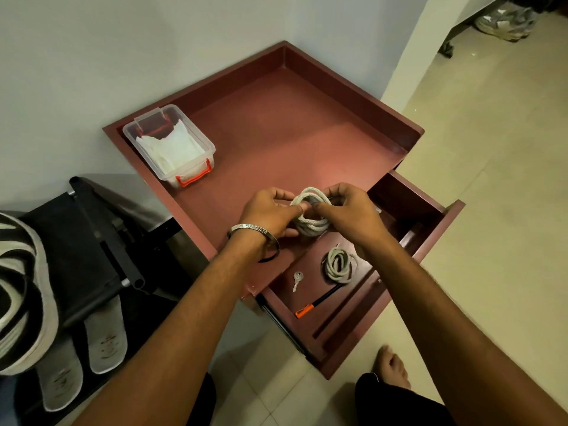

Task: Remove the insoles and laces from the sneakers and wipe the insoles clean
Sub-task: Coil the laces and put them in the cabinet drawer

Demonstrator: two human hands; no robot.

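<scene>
At the six o'clock edge, two forearms reach up into view, with a bare foot [392, 365] on the tiled floor at five o'clock. Two grey insoles [83, 352] lie side by side at seven o'clock on a black rack [92, 247], the nearer one partly covered by a striped sneaker [21, 290] that the left edge cuts off. One open drawer [353, 302] sits just right of centre and holds three things: one coiled lace [338, 265], one small key [297, 279] and one black pen with an orange cap [319, 301].

Above the drawer's back edge, at the centre, two hands meet on a second coiled lace [310, 215]. The left hand [270, 213], with two bangles at its wrist, has its fingers curled round the coil's left side, thumb pressed onto the loops. The right hand [347, 210] pinches the coil's right side with curled fingers. The lace ends are hidden behind the fingers.

Beyond the hands, the maroon tabletop [292, 118] with a raised rim carries one clear plastic box [169, 142] with an orange latch at ten o'clock; white wipes or cloth fill it, though which is hard to tell. At one o'clock, far off, a grey heap [504, 20] lies on the floor, too blurred to make out.
</scene>
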